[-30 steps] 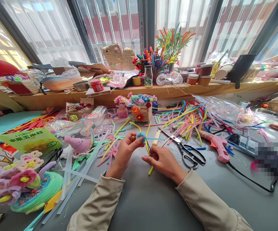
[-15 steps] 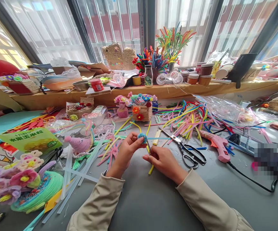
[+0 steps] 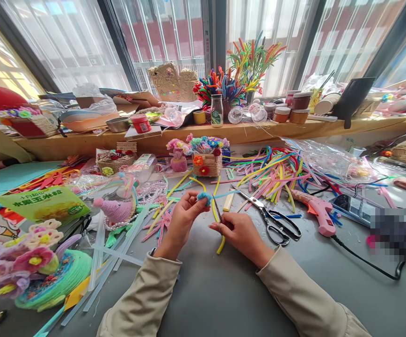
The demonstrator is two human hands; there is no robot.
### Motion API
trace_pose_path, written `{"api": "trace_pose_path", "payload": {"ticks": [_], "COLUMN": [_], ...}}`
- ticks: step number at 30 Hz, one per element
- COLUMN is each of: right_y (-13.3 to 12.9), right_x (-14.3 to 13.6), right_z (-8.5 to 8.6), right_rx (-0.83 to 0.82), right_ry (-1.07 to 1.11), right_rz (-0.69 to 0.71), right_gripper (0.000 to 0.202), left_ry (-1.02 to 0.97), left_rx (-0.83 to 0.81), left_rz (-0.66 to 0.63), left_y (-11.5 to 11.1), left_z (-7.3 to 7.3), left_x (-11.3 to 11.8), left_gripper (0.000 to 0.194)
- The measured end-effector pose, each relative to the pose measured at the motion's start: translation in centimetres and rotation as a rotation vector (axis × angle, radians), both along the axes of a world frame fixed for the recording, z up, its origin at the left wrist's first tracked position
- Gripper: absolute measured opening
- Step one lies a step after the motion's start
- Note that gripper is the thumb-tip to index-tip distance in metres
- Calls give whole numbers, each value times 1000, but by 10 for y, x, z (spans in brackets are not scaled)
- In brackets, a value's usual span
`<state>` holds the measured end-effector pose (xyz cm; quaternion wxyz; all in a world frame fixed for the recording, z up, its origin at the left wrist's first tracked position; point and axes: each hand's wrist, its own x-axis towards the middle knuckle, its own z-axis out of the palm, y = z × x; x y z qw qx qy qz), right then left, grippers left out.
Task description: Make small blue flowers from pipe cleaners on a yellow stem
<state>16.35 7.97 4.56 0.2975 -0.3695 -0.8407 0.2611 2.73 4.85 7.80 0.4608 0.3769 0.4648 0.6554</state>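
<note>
The left hand [image 3: 186, 215] pinches a blue fuzzy coil [image 3: 204, 197] above the tabletop [image 3: 203, 290]; it looks light, soft and crushable, best held by its edge. Rightward, its loose tail seems bendable, and the right hand [image 3: 240, 231] grips small scissors [image 3: 217, 208] beside it.

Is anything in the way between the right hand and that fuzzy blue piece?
Only the small scissors that the right hand holds, with blades beside the fuzzy blue piece in the left hand; nothing else visible.
</note>
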Motion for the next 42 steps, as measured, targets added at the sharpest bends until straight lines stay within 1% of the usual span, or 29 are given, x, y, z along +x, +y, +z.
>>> {"api": "trace_pose_path", "payload": {"ticks": [3, 9, 20, 24, 34, 39, 42], "right_y": [-3, -3, -4, -3, 0, 1, 1], "right_x": [1, 1, 1, 0, 0, -1, -1], "right_z": [2, 3, 2, 2, -3, -2, -1], "right_rx": [8, 2, -36, -57, -6, 1, -2], "right_ry": [-40, -70, -33, -13, -1, 10, 20], "right_rz": [-2, 5, 95, 103, -1, -20, -44], "right_gripper": [38, 41, 35, 34, 39, 39, 40], "left_ry": [-5, 39, 87, 96, 44, 28, -45], "left_rx": [9, 2, -6, -16, 26, 22, 26], "left_rz": [3, -65, -91, -100, -51, -50, -51], "left_y": [0, -1, 0, 0, 1, 2, 1], "left_z": [-1, -1, -4, -4, -5, -5, -4], "left_x": [0, -1, -3, -3, -3, -3, -2], "left_gripper": [17, 15, 14, 14, 13, 12, 14]}}
